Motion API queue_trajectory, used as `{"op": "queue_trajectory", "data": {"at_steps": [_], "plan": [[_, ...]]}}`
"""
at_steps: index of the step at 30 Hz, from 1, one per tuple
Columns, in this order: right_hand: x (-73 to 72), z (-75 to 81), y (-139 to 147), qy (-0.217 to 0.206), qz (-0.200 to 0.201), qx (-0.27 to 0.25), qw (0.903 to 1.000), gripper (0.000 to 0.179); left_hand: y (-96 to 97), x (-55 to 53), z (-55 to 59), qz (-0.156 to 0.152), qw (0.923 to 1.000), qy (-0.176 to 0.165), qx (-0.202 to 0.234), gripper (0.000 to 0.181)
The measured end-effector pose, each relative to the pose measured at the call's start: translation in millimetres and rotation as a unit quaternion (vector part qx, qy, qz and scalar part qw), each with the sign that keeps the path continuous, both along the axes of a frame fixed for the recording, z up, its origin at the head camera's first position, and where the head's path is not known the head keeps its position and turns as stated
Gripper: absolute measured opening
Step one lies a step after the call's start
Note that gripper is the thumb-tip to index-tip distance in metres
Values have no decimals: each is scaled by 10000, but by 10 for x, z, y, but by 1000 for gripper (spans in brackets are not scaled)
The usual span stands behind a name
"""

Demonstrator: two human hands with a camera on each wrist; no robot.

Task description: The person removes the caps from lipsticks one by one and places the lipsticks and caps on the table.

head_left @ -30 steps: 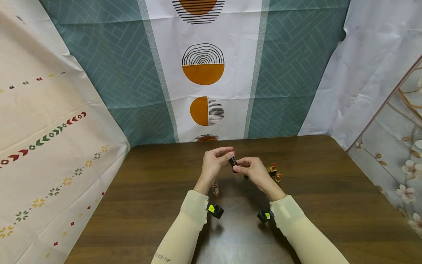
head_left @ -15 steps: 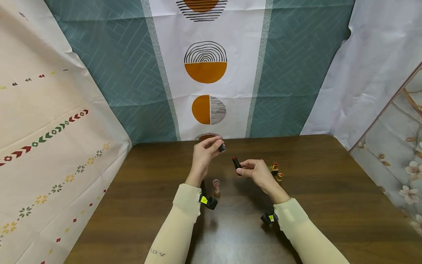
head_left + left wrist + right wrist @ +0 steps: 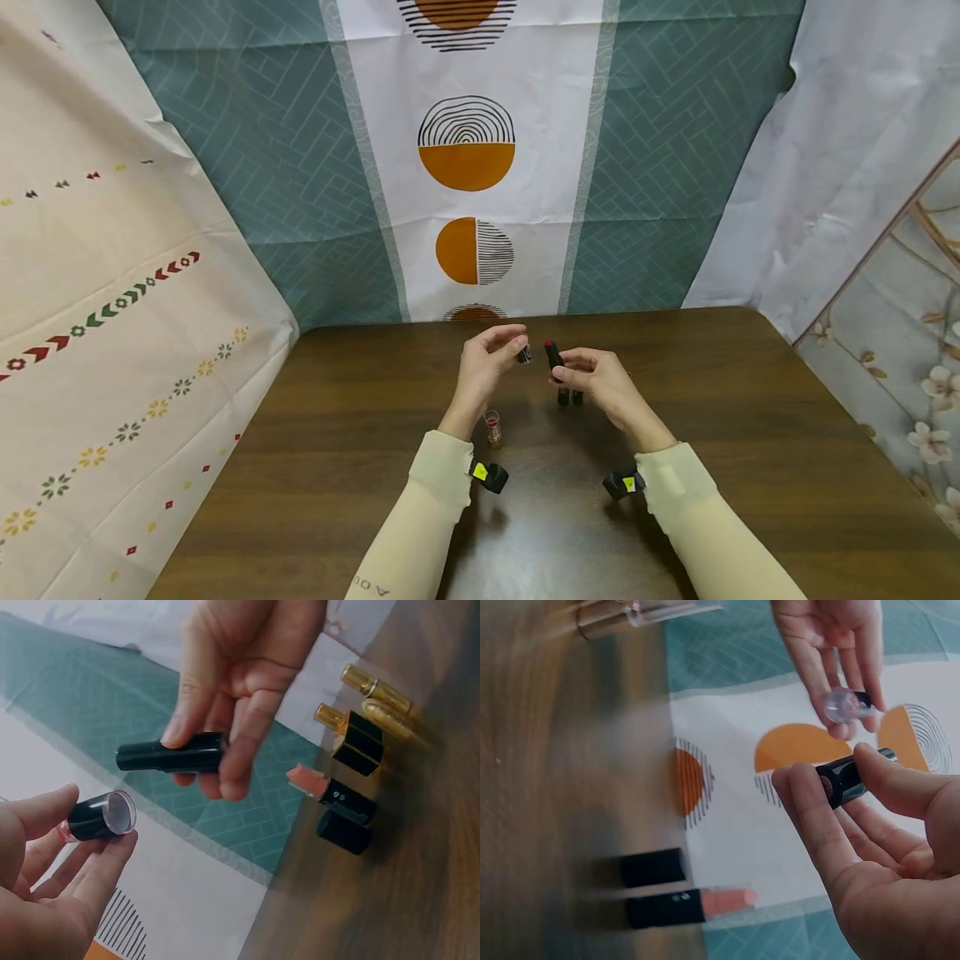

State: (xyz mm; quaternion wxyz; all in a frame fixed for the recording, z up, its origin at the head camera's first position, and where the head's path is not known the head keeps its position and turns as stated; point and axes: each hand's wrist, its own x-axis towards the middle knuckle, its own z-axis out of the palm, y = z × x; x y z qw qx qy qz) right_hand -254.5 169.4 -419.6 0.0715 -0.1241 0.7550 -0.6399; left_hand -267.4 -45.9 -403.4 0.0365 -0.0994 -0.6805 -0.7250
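My left hand (image 3: 483, 367) pinches a short black cap (image 3: 97, 815) with a clear rim, its round mouth facing the right hand in the left wrist view. My right hand (image 3: 603, 383) grips a slim black lipstick (image 3: 171, 754) between thumb and fingers; its red tip shows in the head view. Both are held up over the table, with a small gap between cap and lipstick. Below the right hand stand an uncapped pink lipstick (image 3: 727, 900) and a black cap (image 3: 651, 868), side by side.
A clear-sided lipstick (image 3: 492, 427) stands on the brown table (image 3: 337, 467), near the left wrist. Gold tubes (image 3: 375, 688) and a square black-and-gold lipstick case (image 3: 360, 742) stand beyond the right hand. Patterned cloth (image 3: 465, 250) hangs behind the table.
The hands were together at the lipstick, then parted, the left hand drawing the cap away leftward. They have come closer again, the right hand having moved slightly up and right.
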Motion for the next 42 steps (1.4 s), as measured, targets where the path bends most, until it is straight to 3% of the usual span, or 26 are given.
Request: {"op": "queue_trajectory", "data": {"at_steps": [6,13,25,42], "plan": [[-19,56,91,69,105,-103,9999,43,75,25,-29,-37,9993,30,-378,27],[-44,54,179,160,157,211,9995,40,127,55,-69,-390,9971,-131,-642,26],[-42,75,274,77,242,676,9974,39,195,72,-129,-641,9935,-218,-916,29],[-27,133,353,392,473,1397,9883,31,286,127,-156,-744,9855,-111,-1519,25]]}}
